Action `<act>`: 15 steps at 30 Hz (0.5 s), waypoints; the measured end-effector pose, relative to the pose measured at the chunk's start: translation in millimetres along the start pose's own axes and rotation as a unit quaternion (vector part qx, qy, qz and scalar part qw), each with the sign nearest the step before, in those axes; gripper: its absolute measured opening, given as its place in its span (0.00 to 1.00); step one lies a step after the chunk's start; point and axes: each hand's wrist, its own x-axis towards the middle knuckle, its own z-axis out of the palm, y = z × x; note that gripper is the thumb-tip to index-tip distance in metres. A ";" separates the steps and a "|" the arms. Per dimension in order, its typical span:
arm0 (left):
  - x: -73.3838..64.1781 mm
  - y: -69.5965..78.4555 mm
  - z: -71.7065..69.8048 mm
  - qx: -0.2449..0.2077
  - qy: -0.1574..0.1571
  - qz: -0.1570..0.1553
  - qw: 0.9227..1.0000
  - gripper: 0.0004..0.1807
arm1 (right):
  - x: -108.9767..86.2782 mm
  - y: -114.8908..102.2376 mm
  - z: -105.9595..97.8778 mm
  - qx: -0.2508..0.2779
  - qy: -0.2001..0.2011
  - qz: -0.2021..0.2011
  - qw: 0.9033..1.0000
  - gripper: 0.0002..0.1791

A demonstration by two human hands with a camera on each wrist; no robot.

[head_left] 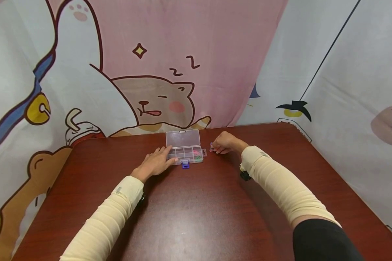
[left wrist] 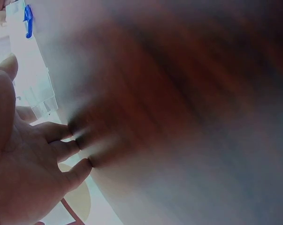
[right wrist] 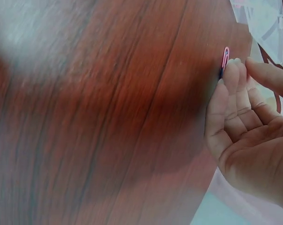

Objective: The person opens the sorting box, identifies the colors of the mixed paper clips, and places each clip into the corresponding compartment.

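Note:
A clear plastic compartment box (head_left: 184, 154) stands on the table with its lid raised. Pink and green small items (head_left: 197, 156) lie in its right-hand compartments. My left hand (head_left: 156, 160) rests against the box's left side, thumb along the front and the other fingers spread. To the right of the box, my right hand (head_left: 226, 143) reaches down to the tabletop with bent fingers. By its fingertips is a pink paper clip (right wrist: 226, 54), with something dark blue just below it. Whether the thumb and fingers pinch a clip is hidden.
The reddish-brown wooden table (head_left: 196, 210) ends at a cartoon-printed curtain (head_left: 215, 54) close behind the box. A blue latch (head_left: 185, 165) hangs at the front of the box, and a clear hanging tab (head_left: 204, 152) sticks out on its right.

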 end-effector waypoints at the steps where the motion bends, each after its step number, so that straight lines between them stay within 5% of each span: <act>1: 0.3 -0.1 0.3 0.001 0.000 0.000 1.000 0.41 | 0.0 1.6 -1.2 -0.001 0.004 0.003 1.000 0.11; 15: 0.3 -0.2 -0.4 0.006 0.004 0.002 1.000 0.41 | -1.3 9.3 -7.6 -0.016 0.010 0.018 1.000 0.11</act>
